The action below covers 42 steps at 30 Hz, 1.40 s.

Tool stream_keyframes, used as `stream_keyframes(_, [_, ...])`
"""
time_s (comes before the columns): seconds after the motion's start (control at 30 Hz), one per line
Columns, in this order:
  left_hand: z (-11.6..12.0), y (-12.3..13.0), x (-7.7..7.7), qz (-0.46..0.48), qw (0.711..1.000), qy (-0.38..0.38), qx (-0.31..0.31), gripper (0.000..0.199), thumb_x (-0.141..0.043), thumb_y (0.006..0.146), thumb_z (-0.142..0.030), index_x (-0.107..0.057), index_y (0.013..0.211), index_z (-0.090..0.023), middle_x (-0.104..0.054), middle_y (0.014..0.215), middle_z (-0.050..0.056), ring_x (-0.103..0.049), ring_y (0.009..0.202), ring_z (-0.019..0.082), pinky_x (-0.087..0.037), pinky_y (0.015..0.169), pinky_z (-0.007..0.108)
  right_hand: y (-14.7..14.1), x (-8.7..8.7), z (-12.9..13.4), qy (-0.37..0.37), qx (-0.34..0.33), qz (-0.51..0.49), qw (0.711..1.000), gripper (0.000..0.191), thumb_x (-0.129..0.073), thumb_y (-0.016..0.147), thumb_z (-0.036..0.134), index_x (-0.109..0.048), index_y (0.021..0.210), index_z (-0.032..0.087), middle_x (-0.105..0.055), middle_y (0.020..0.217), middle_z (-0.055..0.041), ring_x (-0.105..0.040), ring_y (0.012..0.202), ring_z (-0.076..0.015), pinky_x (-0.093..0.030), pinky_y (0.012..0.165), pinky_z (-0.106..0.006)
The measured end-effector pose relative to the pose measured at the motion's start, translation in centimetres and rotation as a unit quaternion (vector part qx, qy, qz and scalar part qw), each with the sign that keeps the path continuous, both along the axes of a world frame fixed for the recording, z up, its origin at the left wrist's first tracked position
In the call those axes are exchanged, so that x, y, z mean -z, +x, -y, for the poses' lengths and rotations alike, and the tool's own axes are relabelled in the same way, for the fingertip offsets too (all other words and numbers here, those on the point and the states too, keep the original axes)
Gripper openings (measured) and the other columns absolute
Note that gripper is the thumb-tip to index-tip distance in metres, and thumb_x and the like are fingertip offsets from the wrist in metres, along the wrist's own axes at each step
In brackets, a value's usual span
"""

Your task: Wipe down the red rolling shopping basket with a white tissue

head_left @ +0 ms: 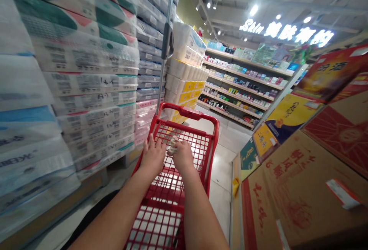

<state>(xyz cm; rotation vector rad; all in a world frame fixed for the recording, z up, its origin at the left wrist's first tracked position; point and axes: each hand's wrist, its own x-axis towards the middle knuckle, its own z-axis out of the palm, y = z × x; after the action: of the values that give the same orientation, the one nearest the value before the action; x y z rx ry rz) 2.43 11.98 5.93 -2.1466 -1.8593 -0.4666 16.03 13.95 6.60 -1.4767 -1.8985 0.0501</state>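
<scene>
A red plastic shopping cart (215, 139) with a grid basket stands in front of me. Over its left side is my left hand (153, 156), fingers spread and holding nothing. Just to the right, my right hand (183, 156) is closed on a small crumpled white item (173, 146), which looks like paper or tissue. The white item lies between the two hands, above the grid. A grey metal pole (161, 79) rises from the cart's far left corner.
Stacked paper packs (94, 81) line the left side on low pallets. Cardboard cartons (290, 188) and boxed goods are piled close on the right. Shelves of small products (241, 83) stand ahead, beyond a pale tiled floor (224, 158).
</scene>
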Motion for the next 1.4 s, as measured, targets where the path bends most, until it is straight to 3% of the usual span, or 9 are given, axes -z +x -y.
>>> stream_keyframes(0.13, [0.1,0.0,-0.2,0.000,1.000,-0.014,-0.002,0.049,-0.057,0.067,-0.008,-0.060,0.115,-0.012,-0.051,0.135,0.016,-0.016,0.144,0.043,-0.013,0.115,0.061,0.5,-0.1,-0.1,0.012,0.100,-0.032,0.994,0.031,-0.058,0.074,0.004,-0.069,0.099,0.019,-0.056,0.120,-0.0118,-0.054,0.107,-0.0255,-0.046,0.090,-0.038])
stream_keyframes(0.3, [0.3,0.2,-0.5,0.005,1.000,-0.017,-0.002,0.044,-0.053,0.069,-0.006,-0.061,0.112,-0.013,-0.053,0.135,0.017,-0.016,0.144,0.041,-0.014,0.115,0.061,0.6,0.7,-0.8,0.005,-0.017,-0.045,0.999,0.050,-0.056,0.067,-0.002,-0.066,0.110,0.021,-0.055,0.130,-0.0078,-0.052,0.116,-0.0223,-0.044,0.100,-0.035])
stream_keyframes(0.47, [0.4,0.1,-0.7,0.003,1.000,-0.029,-0.001,0.049,-0.059,0.066,-0.008,-0.060,0.115,-0.011,-0.051,0.136,0.017,-0.017,0.143,0.044,-0.014,0.114,0.060,1.0,0.6,-1.0,0.028,0.086,-0.068,0.994,0.059,-0.050,0.072,-0.002,-0.058,0.127,0.017,-0.048,0.140,-0.0142,-0.042,0.130,-0.0263,-0.036,0.108,-0.043])
stream_keyframes(0.53, [0.3,0.1,-0.6,0.003,1.000,-0.025,-0.002,0.048,-0.057,0.068,-0.007,-0.060,0.115,-0.011,-0.052,0.135,0.017,-0.017,0.143,0.044,-0.015,0.114,0.060,0.9,0.6,-0.9,0.025,0.040,-0.040,0.998,0.056,-0.051,0.071,-0.002,-0.061,0.123,0.016,-0.043,0.146,-0.0134,-0.038,0.133,-0.0259,-0.035,0.110,-0.043])
stream_keyframes(0.67, [0.1,0.0,-0.2,0.001,1.000,-0.011,-0.002,0.044,-0.053,0.071,-0.006,-0.061,0.113,-0.012,-0.053,0.134,0.015,-0.017,0.143,0.043,-0.014,0.115,0.059,0.5,0.6,-0.8,0.022,-0.079,0.011,0.997,0.045,-0.049,0.075,-0.002,-0.069,0.109,0.020,-0.050,0.142,-0.0060,-0.041,0.132,-0.0205,-0.036,0.110,-0.037])
stream_keyframes(0.83, [0.1,0.0,0.0,0.006,1.000,-0.010,0.002,0.046,-0.057,0.067,-0.007,-0.060,0.113,-0.013,-0.052,0.134,0.016,-0.015,0.144,0.043,-0.014,0.115,0.060,0.6,0.4,-0.7,0.021,0.052,-0.027,0.998,0.047,-0.047,0.079,-0.001,-0.064,0.119,0.017,-0.053,0.137,-0.0114,-0.045,0.127,-0.0238,-0.037,0.108,-0.042])
stream_keyframes(1.0, [0.3,0.0,-0.2,0.010,1.000,-0.012,-0.001,0.041,-0.053,0.071,-0.007,-0.061,0.110,-0.013,-0.054,0.132,0.015,-0.015,0.144,0.042,-0.014,0.115,0.058,0.5,0.6,-0.5,0.029,-0.082,0.001,0.996,0.046,-0.047,0.075,-0.004,-0.070,0.106,0.020,-0.056,0.136,-0.0052,-0.044,0.128,-0.0200,-0.039,0.107,-0.036])
stream_keyframes(1.2, [0.5,0.0,-0.7,0.024,0.999,-0.035,0.004,0.043,-0.059,0.068,-0.010,-0.061,0.110,-0.013,-0.053,0.133,0.016,-0.016,0.144,0.042,-0.013,0.115,0.059,0.8,1.2,-1.0,0.055,0.034,-0.032,0.997,0.049,-0.045,0.076,-0.003,-0.067,0.115,0.017,-0.056,0.135,-0.0112,-0.047,0.125,-0.0240,-0.039,0.106,-0.043])
stream_keyframes(1.4, [0.5,-0.2,-0.8,0.031,0.999,-0.042,0.006,0.043,-0.056,0.071,-0.011,-0.060,0.114,-0.015,-0.053,0.133,0.016,-0.018,0.144,0.040,-0.015,0.115,0.059,0.1,2.0,-1.1,0.052,-0.089,-0.059,0.993,0.045,-0.047,0.073,-0.004,-0.072,0.102,0.020,-0.059,0.132,-0.0085,-0.048,0.130,-0.0193,-0.040,0.108,-0.037])
